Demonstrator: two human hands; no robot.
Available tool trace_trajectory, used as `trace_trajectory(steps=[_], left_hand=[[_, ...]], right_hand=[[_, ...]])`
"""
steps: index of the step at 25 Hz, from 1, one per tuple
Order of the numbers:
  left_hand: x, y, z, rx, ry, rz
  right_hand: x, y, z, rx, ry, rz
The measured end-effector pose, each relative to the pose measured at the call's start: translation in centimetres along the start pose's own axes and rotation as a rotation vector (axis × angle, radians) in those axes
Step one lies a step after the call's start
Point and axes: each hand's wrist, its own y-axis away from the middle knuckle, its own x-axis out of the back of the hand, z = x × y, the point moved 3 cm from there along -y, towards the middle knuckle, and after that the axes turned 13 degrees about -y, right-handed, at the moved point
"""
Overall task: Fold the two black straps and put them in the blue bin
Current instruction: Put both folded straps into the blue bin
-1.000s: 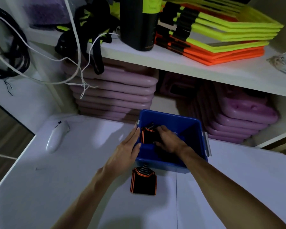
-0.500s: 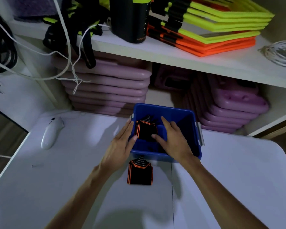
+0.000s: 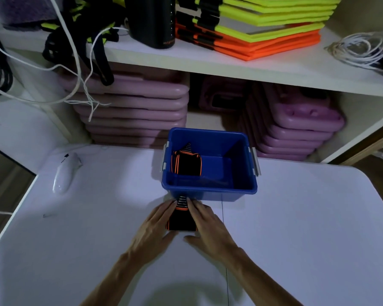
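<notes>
Between the two hands, a folded black strap (image 3: 181, 219) with orange edging lies flat on the white tabletop (image 3: 296, 228), its striped end pointing away toward the blue bin (image 3: 208, 192). Each grip presses against a side of this strap: the left hand (image 3: 156, 228) lies along its left edge with fingers stretched forward, and the right hand (image 3: 208, 226) lies along its right edge, thumb spread out on the tabletop; neither grip is closed around the strap, and both hands stay flat and open against it. Just beyond the fingertips stands the blue bin, its near wall almost touching the strap's striped tip. Inside the bin, at its left side, the other folded strap (image 3: 187, 162) stands propped against the wall, well ahead of both hands. Far to the left of the left hand, a white handheld device (image 3: 64, 173) rests on the tabletop. Beyond the bin, stacked purple cases (image 3: 133, 107) fill the lower shelf.
</notes>
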Motion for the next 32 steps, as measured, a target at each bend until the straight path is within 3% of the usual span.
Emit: trace_trajectory(steps=[3,8,11,14,17,20,26,32], left_hand=[[-0.1,0.2,0.0,-0.014,0.038,-0.027],[2.5,1.3,2.3,-0.094,0.069,-0.008],[6.7,-0.5,4.0,-0.12,0.067,0.198],[10.2,-5.0,3.7,0.012,0.067,0.394],[9.2,-10.4,1.6,0.104,-0.003,0.277],[5.8,-13.2,-0.2,0.13,-0.028,0.101],[4.3,-13.1,-1.0,0.108,0.087,0.046],[4.2,-13.1,-1.0,0.109,0.091,0.078]], right_hand=[[-0.4,-0.5,0.0,-0.019,-0.069,0.07],[1.5,2.2,-0.3,0.011,-0.136,0.045],[5.4,3.6,-1.1,0.086,-0.103,0.157],[10.6,3.5,-2.5,0.149,-0.093,0.335],[15.0,0.4,-2.6,0.151,0.014,0.42],[16.8,-4.5,0.1,-0.027,0.028,0.307],[13.4,-11.1,4.5,-0.283,0.207,0.08],[11.9,-13.0,6.3,-0.45,-0.03,0.1]])
